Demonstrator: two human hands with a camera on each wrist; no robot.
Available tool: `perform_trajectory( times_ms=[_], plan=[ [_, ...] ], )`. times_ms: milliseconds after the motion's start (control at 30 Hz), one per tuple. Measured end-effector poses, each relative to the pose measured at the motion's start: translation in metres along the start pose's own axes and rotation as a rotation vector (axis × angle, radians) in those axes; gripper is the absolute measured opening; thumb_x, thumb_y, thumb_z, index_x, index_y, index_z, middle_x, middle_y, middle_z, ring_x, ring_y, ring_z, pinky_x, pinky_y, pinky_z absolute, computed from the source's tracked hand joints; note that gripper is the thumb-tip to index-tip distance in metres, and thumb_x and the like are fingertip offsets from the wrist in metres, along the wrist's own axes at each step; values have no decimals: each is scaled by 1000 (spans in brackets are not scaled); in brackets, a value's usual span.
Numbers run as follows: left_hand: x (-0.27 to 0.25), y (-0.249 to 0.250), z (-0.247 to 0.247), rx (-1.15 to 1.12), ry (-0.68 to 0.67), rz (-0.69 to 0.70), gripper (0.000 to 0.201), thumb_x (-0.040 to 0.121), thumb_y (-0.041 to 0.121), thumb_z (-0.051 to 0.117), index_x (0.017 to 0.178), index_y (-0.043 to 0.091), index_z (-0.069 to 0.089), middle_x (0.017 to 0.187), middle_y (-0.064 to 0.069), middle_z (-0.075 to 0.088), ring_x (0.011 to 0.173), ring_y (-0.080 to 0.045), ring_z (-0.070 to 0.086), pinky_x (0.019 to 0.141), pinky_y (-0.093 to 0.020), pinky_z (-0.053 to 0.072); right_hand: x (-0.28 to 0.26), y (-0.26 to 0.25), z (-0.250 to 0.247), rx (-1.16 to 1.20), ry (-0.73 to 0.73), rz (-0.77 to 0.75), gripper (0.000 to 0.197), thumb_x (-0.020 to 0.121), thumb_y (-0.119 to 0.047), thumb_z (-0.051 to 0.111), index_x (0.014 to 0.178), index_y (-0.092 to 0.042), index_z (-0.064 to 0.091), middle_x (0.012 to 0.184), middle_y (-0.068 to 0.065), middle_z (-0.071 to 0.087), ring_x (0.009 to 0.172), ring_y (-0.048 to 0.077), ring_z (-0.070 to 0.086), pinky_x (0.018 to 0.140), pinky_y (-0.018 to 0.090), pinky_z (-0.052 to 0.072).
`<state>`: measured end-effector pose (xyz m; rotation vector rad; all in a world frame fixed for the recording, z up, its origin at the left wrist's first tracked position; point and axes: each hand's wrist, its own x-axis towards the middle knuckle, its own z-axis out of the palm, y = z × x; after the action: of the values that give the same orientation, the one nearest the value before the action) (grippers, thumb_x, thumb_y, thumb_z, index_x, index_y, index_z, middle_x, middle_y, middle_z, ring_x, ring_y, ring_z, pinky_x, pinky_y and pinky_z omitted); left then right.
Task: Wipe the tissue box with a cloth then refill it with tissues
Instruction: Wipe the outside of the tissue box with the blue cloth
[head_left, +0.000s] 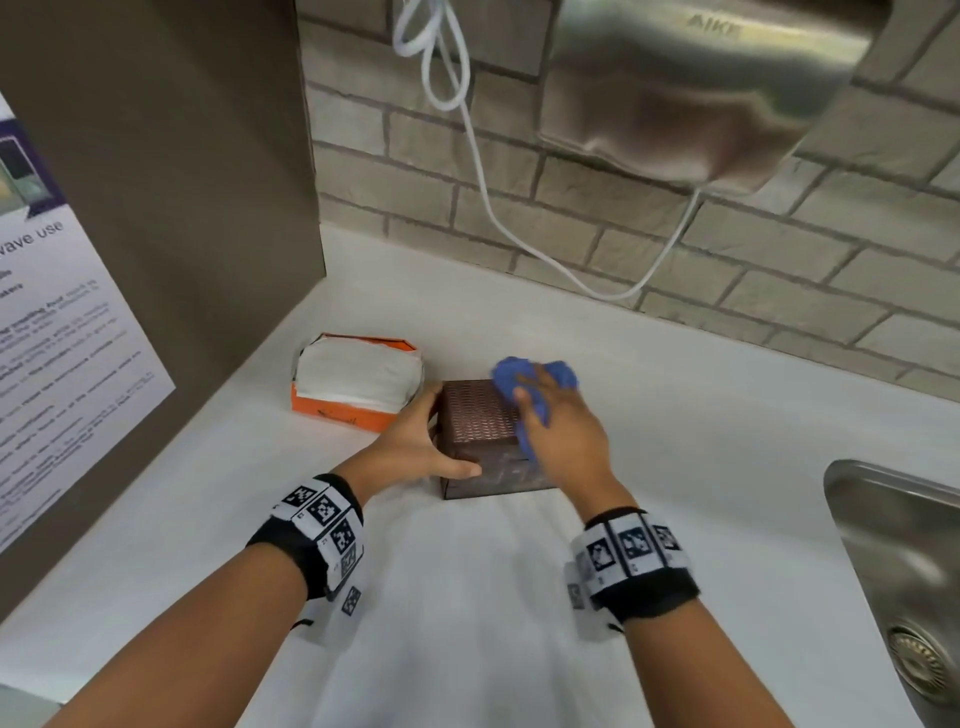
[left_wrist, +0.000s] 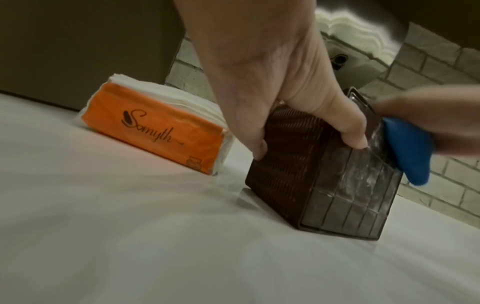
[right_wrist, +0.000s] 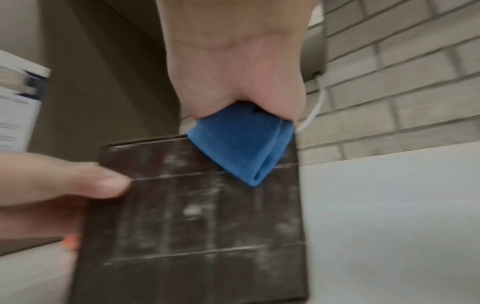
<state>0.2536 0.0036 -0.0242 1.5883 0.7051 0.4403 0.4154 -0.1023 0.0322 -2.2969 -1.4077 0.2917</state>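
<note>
A dark brown tissue box (head_left: 478, 421) (left_wrist: 324, 174) (right_wrist: 197, 222) stands on the white counter (head_left: 467, 597). My left hand (head_left: 415, 441) (left_wrist: 285, 92) grips its left side, thumb on the near face and fingers round the far edge. My right hand (head_left: 561, 431) (right_wrist: 239, 67) holds a crumpled blue cloth (head_left: 524, 384) (left_wrist: 407, 152) (right_wrist: 244, 144) and presses it on the box's top right. An orange pack of white tissues (head_left: 358, 379) (left_wrist: 155, 125) lies to the left of the box.
A steel sink (head_left: 909, 571) is set into the counter at the right. A metal hand dryer (head_left: 701, 88) hangs on the brick wall above, with a white cord (head_left: 488, 182) looping down. A brown panel with a notice (head_left: 62, 322) closes the left side.
</note>
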Motion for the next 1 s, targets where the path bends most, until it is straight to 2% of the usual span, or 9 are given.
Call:
perform_trajectory(
  times_ms=[133, 300, 400, 467, 600, 700, 767, 833, 1000],
  plan=[
    [5, -1, 3, 41, 4, 27, 93, 57, 4, 91, 128, 30, 37, 122, 19, 50, 111, 12, 48, 85, -4, 42, 9, 8, 5, -126, 62, 121, 48, 101, -48, 28, 143, -29, 40, 152, -1, 37, 128, 30, 46, 93, 37, 45],
    [5, -4, 3, 72, 41, -3, 31, 86, -3, 64, 85, 24, 49, 85, 9, 53, 73, 8, 53, 74, -12, 44, -18, -67, 47, -120, 93, -261, 53, 93, -49, 33, 126, -21, 62, 139, 3, 56, 117, 31, 57, 98, 36, 45],
    [5, -7, 0, 76, 35, 24, 51, 71, -5, 79, 106, 21, 53, 101, 10, 60, 91, 12, 58, 82, -17, 46, -12, -42, 33, -86, 91, -299, 38, 96, -39, 39, 122, -28, 64, 139, 0, 55, 118, 26, 56, 93, 35, 48],
    [5, -7, 1, 37, 7, 14, 90, 57, 3, 90, 127, 30, 39, 120, 21, 52, 112, 8, 52, 90, -14, 44, -5, -10, 12, -48, 103, -125, 32, 97, -27, 45, 124, -30, 62, 136, 1, 57, 115, 25, 57, 87, 34, 50],
    [6, -3, 2, 78, 8, 13, 99, 55, 10, 93, 132, 33, 33, 128, 16, 48, 122, -2, 46, 96, -16, 40, 7, 19, 4, 53, 238, 258, 37, 101, -38, 37, 133, -25, 52, 135, 1, 56, 115, 27, 59, 85, 31, 46],
    [6, -1, 2, 73, 15, 33, 90, 59, 1, 89, 124, 34, 37, 124, 15, 50, 115, 4, 51, 85, -5, 42, -5, -20, 32, -192, 294, -11, 34, 96, -41, 42, 120, -25, 60, 129, 1, 59, 99, 30, 63, 75, 35, 50],
    [4, 0, 0, 80, -14, 55, 87, 61, -2, 85, 121, 42, 38, 120, 21, 51, 109, 17, 50, 82, -3, 42, -14, -36, 45, -138, 228, -230, 34, 92, -40, 48, 118, -26, 65, 128, 0, 64, 101, 29, 64, 82, 35, 52],
    [2, 1, 0, 73, -29, 54, 89, 61, 0, 85, 125, 39, 38, 124, 21, 51, 115, 13, 49, 86, -7, 42, -17, -32, 42, -73, 197, -315, 36, 92, -40, 48, 119, -25, 67, 129, 0, 64, 107, 27, 64, 88, 35, 52],
    [3, 2, 4, 68, 9, 18, 95, 57, 7, 91, 129, 32, 35, 131, 13, 47, 122, -1, 46, 94, -14, 41, 1, 19, 7, 39, 202, 112, 40, 101, -43, 34, 133, -29, 54, 132, 1, 61, 111, 25, 61, 86, 32, 49]
  ],
)
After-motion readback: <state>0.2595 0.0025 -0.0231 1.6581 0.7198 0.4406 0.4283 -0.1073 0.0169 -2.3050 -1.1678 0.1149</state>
